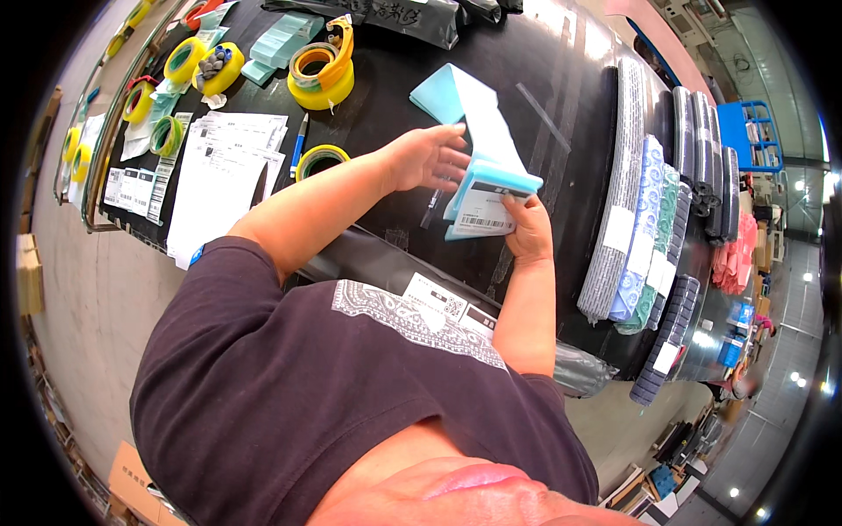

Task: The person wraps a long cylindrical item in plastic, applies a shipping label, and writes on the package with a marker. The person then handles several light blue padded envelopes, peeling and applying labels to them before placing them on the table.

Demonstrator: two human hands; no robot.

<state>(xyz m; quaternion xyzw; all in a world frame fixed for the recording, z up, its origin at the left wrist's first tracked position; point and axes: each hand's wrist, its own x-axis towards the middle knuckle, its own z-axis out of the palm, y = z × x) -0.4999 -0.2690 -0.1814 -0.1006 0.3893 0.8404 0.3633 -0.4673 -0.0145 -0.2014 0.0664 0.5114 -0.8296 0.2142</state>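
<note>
My right hand (529, 230) pinches a folded strip of labels (493, 145) at its near end, thumb on top. The strip has pale blue backing, and a white printed label shows on its near fold. Its far end trails over the black table and bends to the left. Just left of the strip is my left hand (427, 158), its fingers apart and holding nothing. Close in front of my body lies a long package in black plastic (373, 263). A white printed label (447, 307) is on its near side, partly behind my shirt.
On the left of the black table (386, 105) are printed sheets (219, 167), a blue pen (300, 145), yellow tape rolls (320, 88) and more blue-backed labels (285, 44). Several wrapped rolls (618, 193) line the right side. Black plastic bags (395, 19) lie at the far edge.
</note>
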